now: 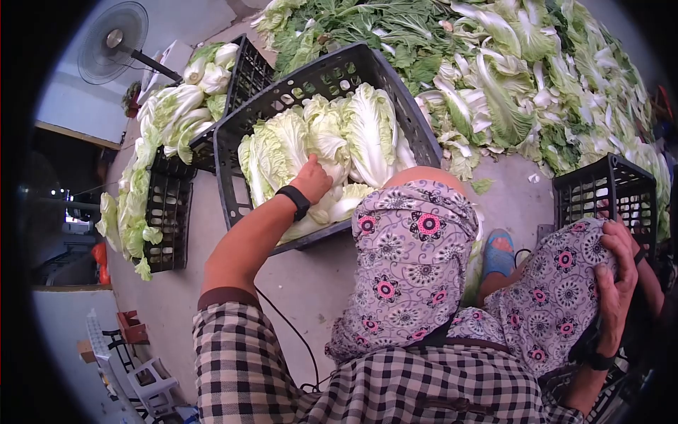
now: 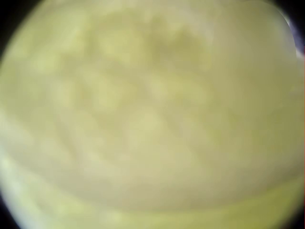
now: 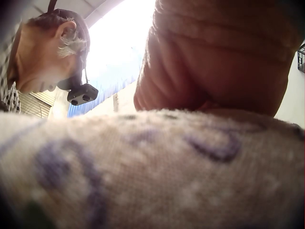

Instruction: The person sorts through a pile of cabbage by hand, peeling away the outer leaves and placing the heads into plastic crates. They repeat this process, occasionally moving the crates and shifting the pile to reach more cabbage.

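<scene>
My left hand (image 1: 311,182) reaches into a black plastic crate (image 1: 417,113) and lies against the pale napa cabbages (image 1: 282,141) packed inside. Its fingers point down among the heads and are mostly hidden, so I cannot tell whether they grip one. Blurred pale yellow-green leaf (image 2: 147,114) fills the left wrist view. My right hand (image 1: 616,286) rests on the knee, over the flowered trouser cloth (image 1: 565,283), with fingers spread along it and holding nothing. In the right wrist view the hand (image 3: 214,62) looms large just above the cloth.
Loose leaves (image 1: 508,85) form a large heap behind and right of the crate. Another crate (image 1: 168,219) with cabbages stands at left, and a black crate (image 1: 607,184) at right. A fan (image 1: 113,42) and a plastic stool (image 1: 152,381) are at left. A cable (image 1: 296,336) crosses the floor.
</scene>
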{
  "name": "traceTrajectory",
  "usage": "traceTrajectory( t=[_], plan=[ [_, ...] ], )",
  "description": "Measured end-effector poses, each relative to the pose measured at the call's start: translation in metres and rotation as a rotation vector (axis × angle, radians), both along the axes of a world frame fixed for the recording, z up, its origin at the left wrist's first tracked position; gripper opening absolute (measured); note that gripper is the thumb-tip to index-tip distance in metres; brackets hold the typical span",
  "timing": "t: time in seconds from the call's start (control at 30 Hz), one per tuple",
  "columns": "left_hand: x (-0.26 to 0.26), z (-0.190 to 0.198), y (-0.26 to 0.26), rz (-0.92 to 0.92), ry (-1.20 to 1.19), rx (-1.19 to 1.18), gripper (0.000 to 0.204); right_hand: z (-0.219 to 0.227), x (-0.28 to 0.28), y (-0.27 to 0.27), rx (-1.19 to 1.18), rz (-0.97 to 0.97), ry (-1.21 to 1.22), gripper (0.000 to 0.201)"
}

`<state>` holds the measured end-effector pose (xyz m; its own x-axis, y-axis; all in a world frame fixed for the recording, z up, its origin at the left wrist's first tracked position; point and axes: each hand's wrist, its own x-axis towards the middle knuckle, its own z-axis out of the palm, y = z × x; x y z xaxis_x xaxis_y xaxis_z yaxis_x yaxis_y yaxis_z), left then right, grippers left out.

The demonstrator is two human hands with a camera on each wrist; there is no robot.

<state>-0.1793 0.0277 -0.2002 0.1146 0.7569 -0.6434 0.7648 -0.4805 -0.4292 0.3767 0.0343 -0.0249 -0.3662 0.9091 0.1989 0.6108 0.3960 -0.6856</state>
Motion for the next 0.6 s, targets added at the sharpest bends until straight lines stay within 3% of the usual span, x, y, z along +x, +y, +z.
traceTrajectory(
  t=[0.1,0.2,0.33,0.43,0.53,0.6],
  plan=[
    [-0.009,0.027,-0.005,0.042,-0.104,0.148,0.034,0.000,-0.001,0.003,0.005,0.016,-0.019,0.039],
    [-0.013,0.084,-0.010,0.208,-0.171,0.243,0.058,-0.001,-0.004,0.006,0.016,0.030,-0.013,0.039],
    [-0.032,0.129,-0.026,0.245,-0.434,0.660,0.059,0.000,-0.012,0.013,0.022,0.078,0.004,0.039],
    [-0.023,0.165,-0.021,0.445,-0.531,0.891,0.058,0.001,-0.017,0.016,0.047,0.111,-0.035,0.039],
    [-0.018,0.182,-0.015,0.652,-0.787,1.040,0.056,0.001,-0.024,0.016,0.029,0.124,0.019,0.036],
    [-0.015,0.182,-0.013,0.653,-0.923,1.164,0.053,0.000,-0.025,0.017,0.025,0.131,0.074,0.036]
  ],
)
